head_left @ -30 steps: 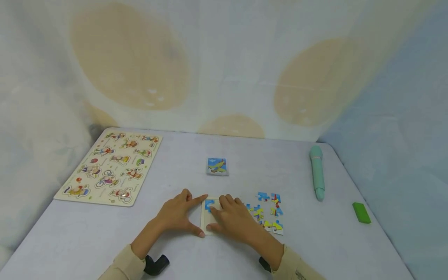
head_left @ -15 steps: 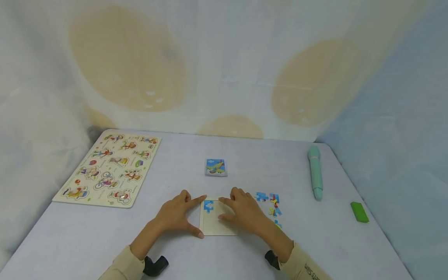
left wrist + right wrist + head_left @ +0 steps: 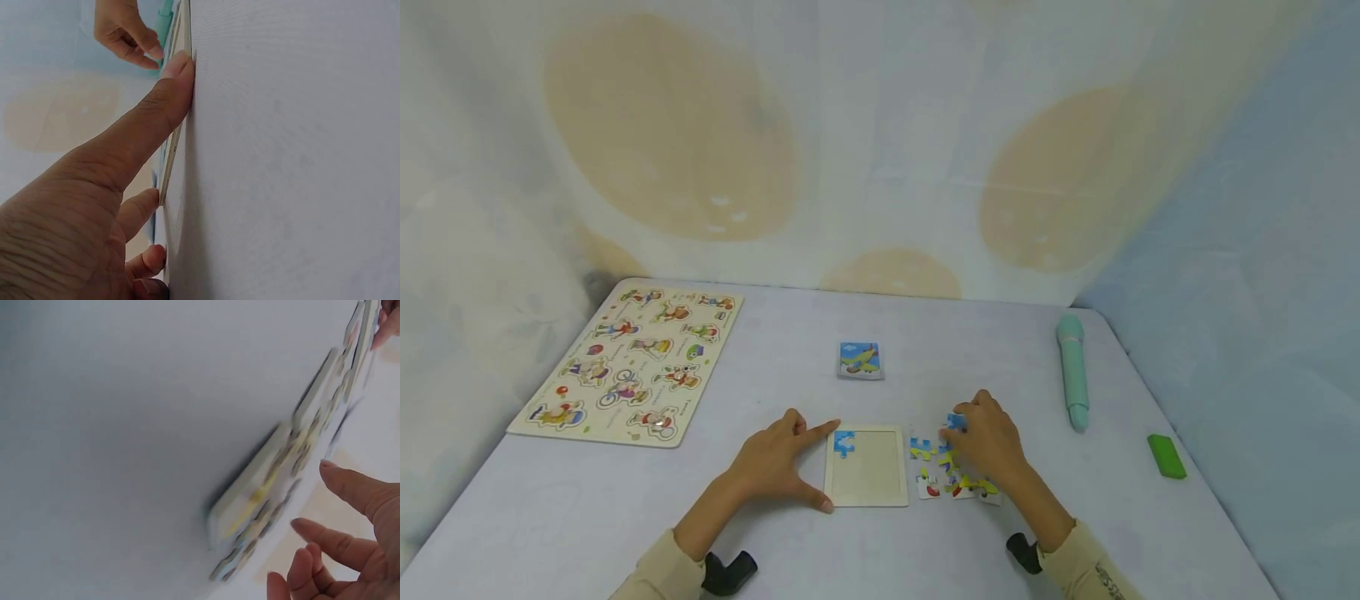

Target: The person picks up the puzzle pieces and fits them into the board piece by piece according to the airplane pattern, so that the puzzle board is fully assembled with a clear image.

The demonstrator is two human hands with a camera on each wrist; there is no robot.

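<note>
My left hand (image 3: 778, 460) rests at the left side of a small square wooden puzzle tray (image 3: 872, 477). Its straight index finger touches the far left corner and its thumb the near left corner. One blue puzzle piece (image 3: 844, 443) lies in the tray's far left corner. Over the loose pieces to the right hovers my right hand (image 3: 994, 440), near a blue jigsaw piece (image 3: 956, 422). In the right wrist view its thumb (image 3: 350, 485) and index finger stand apart with nothing between them. Other loose pieces (image 3: 928, 483) show white, yellow and red; the hand hides some.
Behind the tray lies a small square airplane picture (image 3: 860, 360). A large figure puzzle board (image 3: 636, 358) takes up the left side. At the right are a mint-green microphone-shaped object (image 3: 1073, 375) and a green block (image 3: 1167, 457).
My right hand has left the tray and moved right to the loose pieces, uncovering the tray's middle. The left hand stays at the tray's left side. The blue piece remains in the corner.
</note>
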